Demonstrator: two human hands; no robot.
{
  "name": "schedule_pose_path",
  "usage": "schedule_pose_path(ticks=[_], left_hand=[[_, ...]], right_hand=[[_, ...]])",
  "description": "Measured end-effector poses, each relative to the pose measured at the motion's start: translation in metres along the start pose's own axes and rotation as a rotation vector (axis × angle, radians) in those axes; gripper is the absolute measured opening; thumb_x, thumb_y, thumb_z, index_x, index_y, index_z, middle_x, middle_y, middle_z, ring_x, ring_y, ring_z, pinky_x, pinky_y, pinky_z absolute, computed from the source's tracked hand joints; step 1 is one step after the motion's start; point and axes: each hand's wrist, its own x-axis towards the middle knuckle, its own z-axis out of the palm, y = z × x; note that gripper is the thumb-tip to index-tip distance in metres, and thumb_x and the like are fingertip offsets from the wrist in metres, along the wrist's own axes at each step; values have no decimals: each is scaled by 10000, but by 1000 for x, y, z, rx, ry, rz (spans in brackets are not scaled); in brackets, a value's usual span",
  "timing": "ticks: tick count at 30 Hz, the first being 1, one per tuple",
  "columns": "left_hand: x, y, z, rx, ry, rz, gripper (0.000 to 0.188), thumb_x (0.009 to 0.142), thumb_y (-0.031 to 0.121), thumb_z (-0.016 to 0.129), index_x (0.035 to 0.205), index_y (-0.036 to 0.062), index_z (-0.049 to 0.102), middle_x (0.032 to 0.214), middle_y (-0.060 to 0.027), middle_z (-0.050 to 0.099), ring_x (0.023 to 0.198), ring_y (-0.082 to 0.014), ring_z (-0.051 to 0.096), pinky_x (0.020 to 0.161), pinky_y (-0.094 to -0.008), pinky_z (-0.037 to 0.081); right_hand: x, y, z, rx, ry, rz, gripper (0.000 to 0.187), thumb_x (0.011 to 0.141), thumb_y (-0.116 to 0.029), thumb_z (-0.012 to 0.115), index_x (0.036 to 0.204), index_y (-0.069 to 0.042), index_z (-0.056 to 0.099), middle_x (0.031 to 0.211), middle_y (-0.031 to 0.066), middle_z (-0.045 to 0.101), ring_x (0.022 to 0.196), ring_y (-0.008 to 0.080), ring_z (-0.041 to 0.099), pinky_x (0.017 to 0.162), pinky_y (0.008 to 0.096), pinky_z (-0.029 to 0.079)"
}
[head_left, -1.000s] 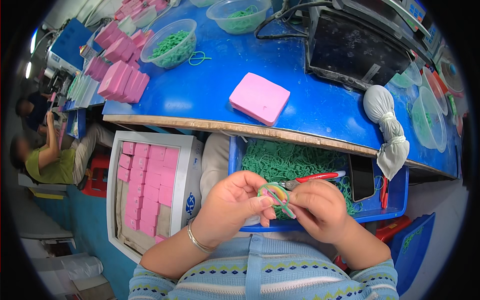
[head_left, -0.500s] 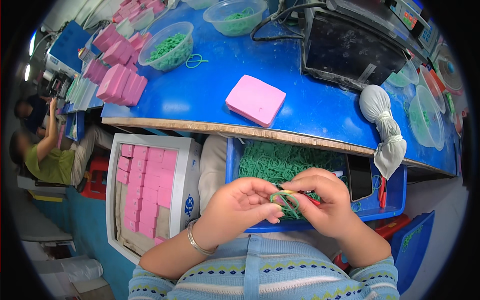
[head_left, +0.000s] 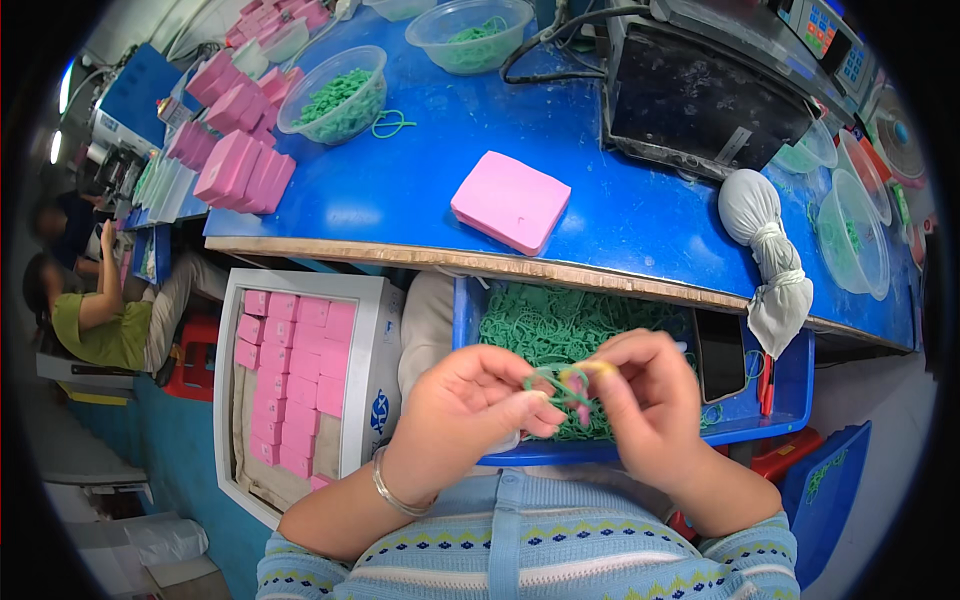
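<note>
Over a blue tray (head_left: 630,450) heaped with green stringy pieces (head_left: 560,320), both hands meet in front of my chest. My left hand (head_left: 480,400), with a bangle at its wrist, pinches a thin green looped piece (head_left: 556,384) between thumb and fingertips. Thumb and forefinger of my right hand (head_left: 650,395) close on a small yellowish piece (head_left: 592,370) that touches the green loop. A bit of pink shows just below it. Motion blurs the right fingertips, and I cannot make out exactly what the yellowish piece is.
A pink block (head_left: 512,200) lies on the blue table (head_left: 420,190). A white frame box (head_left: 370,340) at left holds rows of pink blocks. A phone (head_left: 720,352), a tied cloth bag (head_left: 765,255), bowls of green pieces (head_left: 335,95) and a dark machine (head_left: 700,100) surround the work. People sit far left.
My right hand has lifted slightly and turned, and the yellowish piece has shifted a little up. The red thing near my right fingers no longer shows. My left hand has moved slightly left.
</note>
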Motion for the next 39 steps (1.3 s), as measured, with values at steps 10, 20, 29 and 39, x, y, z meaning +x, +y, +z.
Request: schedule_pose_path(ticks=[10, 20, 29, 39], left_hand=[[0, 4, -10, -165, 46, -51, 135, 820, -6, 547, 938, -26, 485, 901, -151, 579, 777, -224, 627, 666, -304, 541], [0, -9, -4, 132, -26, 54, 181, 773, -27, 602, 942, -6, 538, 915, -46, 523, 808, -94, 534, 653, -209, 451], [1, -3, -1, 836, 38, 571, 173, 677, 4, 661, 827, 37, 579, 813, -89, 565, 729, -205, 557, 637, -288, 455], [-3, -2, -14, 1233, -341, 1090, 302, 590, 17, 658, 882, 18, 582, 865, -82, 571, 708, -232, 568, 613, -319, 464]], right_hand=[[4, -3, -8, -204, -162, 138, 124, 816, -49, 510, 920, -5, 560, 738, 15, 488, 623, 81, 433, 548, 214, 357], [4, 3, 4, -630, -166, -218, 83, 710, -62, 585, 781, -22, 570, 631, 79, 502, 533, 217, 511, 458, 327, 398], [6, 4, 5, -624, -200, -295, 56, 715, -60, 574, 717, -30, 527, 614, 95, 488, 539, 246, 501, 474, 336, 397], [6, 21, -4, 1113, -484, 951, 208, 789, -94, 386, 584, -66, 414, 513, 21, 404, 403, 94, 333, 382, 220, 236]])
